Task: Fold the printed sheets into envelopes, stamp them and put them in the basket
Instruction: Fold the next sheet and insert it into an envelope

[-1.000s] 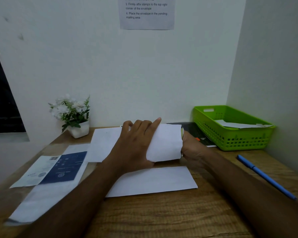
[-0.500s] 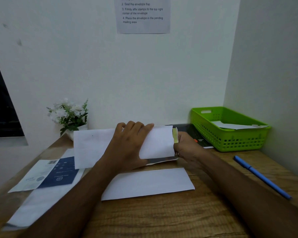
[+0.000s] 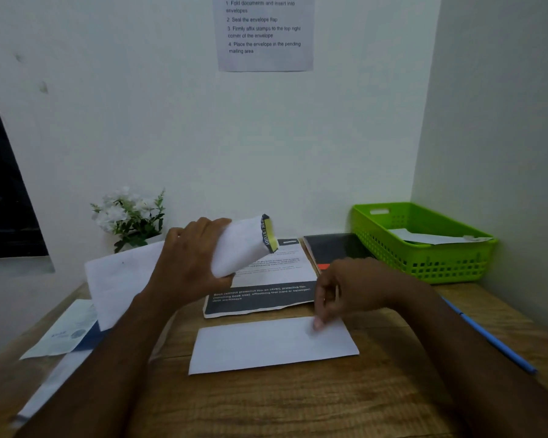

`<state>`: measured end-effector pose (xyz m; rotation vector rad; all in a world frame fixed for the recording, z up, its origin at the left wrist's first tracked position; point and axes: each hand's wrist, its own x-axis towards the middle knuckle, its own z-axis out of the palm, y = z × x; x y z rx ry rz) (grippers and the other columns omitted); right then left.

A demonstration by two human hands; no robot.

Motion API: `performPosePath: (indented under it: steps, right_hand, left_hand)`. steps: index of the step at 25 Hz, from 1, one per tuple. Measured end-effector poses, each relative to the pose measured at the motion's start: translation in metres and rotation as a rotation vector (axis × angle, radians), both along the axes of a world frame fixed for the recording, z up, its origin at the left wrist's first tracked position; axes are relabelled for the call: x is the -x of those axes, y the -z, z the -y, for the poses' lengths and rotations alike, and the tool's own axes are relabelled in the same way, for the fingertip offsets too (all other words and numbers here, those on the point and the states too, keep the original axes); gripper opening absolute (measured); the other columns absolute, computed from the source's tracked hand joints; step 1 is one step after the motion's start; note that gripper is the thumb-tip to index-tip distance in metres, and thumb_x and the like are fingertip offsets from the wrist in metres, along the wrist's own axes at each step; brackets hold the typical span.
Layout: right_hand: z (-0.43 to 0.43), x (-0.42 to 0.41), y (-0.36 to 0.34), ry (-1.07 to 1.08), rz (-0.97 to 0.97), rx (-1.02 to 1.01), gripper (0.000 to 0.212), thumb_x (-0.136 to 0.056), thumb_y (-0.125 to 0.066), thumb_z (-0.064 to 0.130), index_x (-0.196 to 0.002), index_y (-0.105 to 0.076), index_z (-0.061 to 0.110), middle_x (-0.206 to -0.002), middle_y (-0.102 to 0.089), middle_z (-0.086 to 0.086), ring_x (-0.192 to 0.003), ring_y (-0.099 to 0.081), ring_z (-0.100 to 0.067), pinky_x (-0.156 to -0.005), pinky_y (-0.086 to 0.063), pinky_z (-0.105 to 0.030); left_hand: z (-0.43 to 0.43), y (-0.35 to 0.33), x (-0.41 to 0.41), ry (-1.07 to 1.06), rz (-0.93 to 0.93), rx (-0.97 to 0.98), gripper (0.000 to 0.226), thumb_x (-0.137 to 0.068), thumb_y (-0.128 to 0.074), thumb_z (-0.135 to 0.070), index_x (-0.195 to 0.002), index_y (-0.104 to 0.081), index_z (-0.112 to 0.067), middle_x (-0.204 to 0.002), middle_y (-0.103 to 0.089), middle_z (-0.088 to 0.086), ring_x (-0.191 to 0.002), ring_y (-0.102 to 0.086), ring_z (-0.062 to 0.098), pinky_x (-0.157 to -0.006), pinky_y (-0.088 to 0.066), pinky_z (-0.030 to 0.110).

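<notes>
My left hand (image 3: 190,267) grips a folded printed sheet (image 3: 246,245), lifted above the desk with its yellow and black printed edge pointing up and right. My right hand (image 3: 336,289) is lowered with its fingertips touching the upper right part of a white envelope (image 3: 266,346) that lies flat near the desk's middle. Another printed sheet (image 3: 266,286) with a dark band lies flat behind the envelope. The green basket (image 3: 424,263) stands at the back right with a white envelope inside.
A small pot of white flowers (image 3: 130,213) stands at the back left. Loose white sheets (image 3: 121,279) and a blue leaflet (image 3: 67,333) lie at the left. A blue pen (image 3: 494,339) lies at the right. A dark notebook (image 3: 332,248) lies beside the basket.
My left hand lifted the folded sheet off the desk and tilted it up, uncovering the printed sheet beneath. My right hand let go of it and came down onto the white envelope.
</notes>
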<state>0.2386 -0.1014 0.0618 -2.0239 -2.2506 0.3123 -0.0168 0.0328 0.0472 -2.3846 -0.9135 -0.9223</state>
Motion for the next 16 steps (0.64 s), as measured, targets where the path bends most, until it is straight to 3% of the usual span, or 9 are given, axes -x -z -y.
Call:
performPosePath:
  steps: [2, 5, 11, 13, 16]
  right_hand:
    - [0.003, 0.003, 0.001, -0.034, -0.074, 0.187, 0.048, -0.061, -0.086, 0.047, -0.102, -0.065, 0.032, -0.088, -0.066, 0.011, -0.083, -0.062, -0.008, -0.072, -0.048, -0.025]
    - [0.000, 0.002, 0.006, -0.057, -0.091, 0.226, 0.060, -0.062, -0.088, 0.034, -0.114, -0.058, 0.029, -0.086, -0.057, 0.012, -0.079, -0.056, -0.005, -0.067, -0.044, -0.021]
    - [-0.001, -0.004, 0.008, -0.105, -0.184, 0.100, 0.038, -0.065, -0.087, 0.026, -0.084, -0.053, 0.026, -0.082, -0.055, 0.013, -0.068, -0.048, 0.003, -0.057, -0.038, -0.013]
    - [-0.001, -0.009, 0.006, -0.159, -0.318, 0.043, 0.031, -0.069, -0.084, 0.020, -0.080, -0.056, 0.025, -0.078, -0.056, 0.014, -0.068, -0.050, 0.006, -0.062, -0.039, -0.012]
    - [0.003, -0.015, -0.001, -0.150, -0.771, -0.153, 0.022, -0.074, -0.078, 0.005, -0.081, -0.062, 0.019, -0.075, -0.064, 0.010, -0.070, -0.058, -0.004, -0.060, -0.044, -0.016]
  left_hand:
    - [-0.003, 0.002, 0.004, 0.001, 0.016, 0.017, 0.078, -0.057, -0.057, -0.054, -0.125, -0.048, -0.016, -0.105, -0.059, 0.003, -0.091, -0.056, 0.025, -0.074, -0.035, 0.035]
    - [-0.007, 0.004, 0.008, 0.010, 0.047, 0.038, 0.076, -0.056, -0.058, -0.052, -0.123, -0.049, -0.016, -0.103, -0.060, 0.003, -0.090, -0.056, 0.025, -0.073, -0.038, 0.035]
    - [-0.010, 0.004, 0.011, -0.015, 0.057, 0.039, 0.077, -0.055, -0.062, -0.049, -0.125, -0.048, -0.018, -0.100, -0.057, 0.000, -0.088, -0.054, 0.024, -0.071, -0.037, 0.036]
    - [-0.012, 0.004, 0.014, -0.032, 0.062, 0.036, 0.079, -0.055, -0.062, -0.049, -0.125, -0.046, -0.019, -0.100, -0.057, 0.001, -0.089, -0.054, 0.025, -0.070, -0.037, 0.036]
    - [-0.013, 0.004, 0.019, -0.053, 0.095, 0.047, 0.083, -0.054, -0.064, -0.052, -0.128, -0.044, -0.019, -0.103, -0.055, 0.002, -0.092, -0.051, 0.024, -0.073, -0.036, 0.036]
